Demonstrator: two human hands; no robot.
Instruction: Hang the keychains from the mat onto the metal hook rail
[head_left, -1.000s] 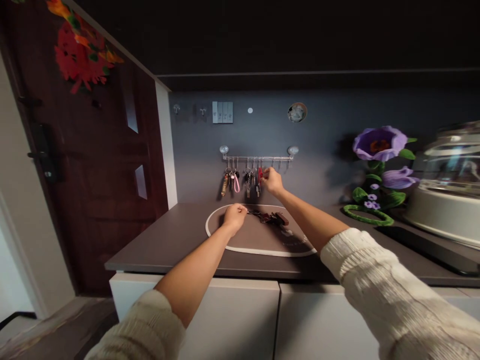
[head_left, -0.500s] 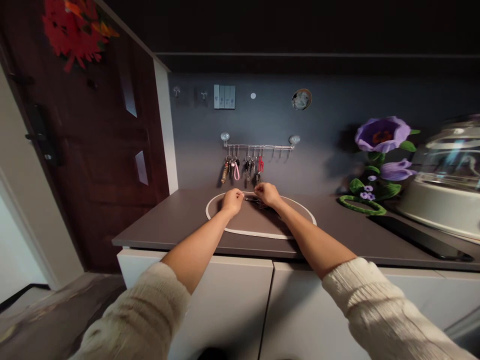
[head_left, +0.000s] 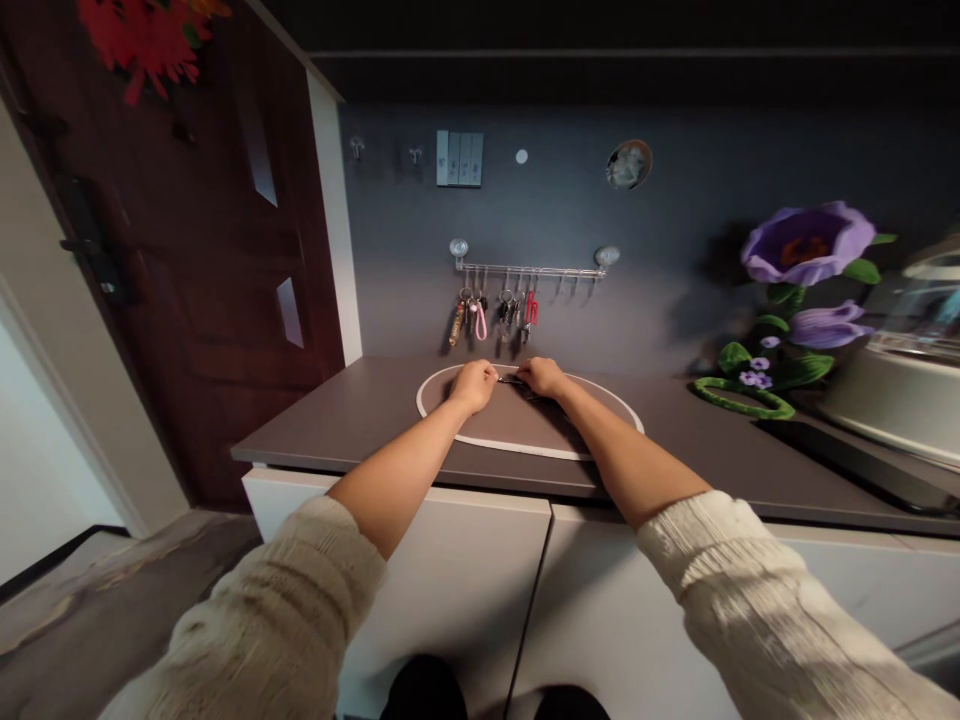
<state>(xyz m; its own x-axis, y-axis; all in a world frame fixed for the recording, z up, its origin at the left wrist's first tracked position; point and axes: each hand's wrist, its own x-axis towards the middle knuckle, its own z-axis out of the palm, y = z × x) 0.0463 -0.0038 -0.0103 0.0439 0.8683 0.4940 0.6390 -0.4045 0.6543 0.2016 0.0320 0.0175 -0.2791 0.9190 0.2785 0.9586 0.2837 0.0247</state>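
Note:
Both my hands are closed just above an oval mat (head_left: 517, 428) with a white rim. Fingers of my left hand (head_left: 474, 386) pinch the left end of a small shiny metal piece, which looks like a key (head_left: 511, 380). My right hand (head_left: 543, 377) is closed at the other end of it, fingertips pressed together. Darker small parts lie under the right fingers, too small and shaded to make out. Behind the hands, a clear hook rail (head_left: 531, 270) on the wall carries several bunches of keys (head_left: 508, 312), with a pink strap (head_left: 481, 322) and a red tag (head_left: 532, 306).
To the right stand a purple knitted flower (head_left: 810, 245) with a green base and a white domed appliance (head_left: 900, 400). A flat black object (head_left: 847, 465) lies before them. White cabinet doors (head_left: 450, 580) are below the counter (head_left: 337, 420). A dark red door (head_left: 225, 300) is at left.
The camera view has tipped downward and shifted slightly left, so my feet now show. My hands stay closed over the mat, with the metal piece between them.

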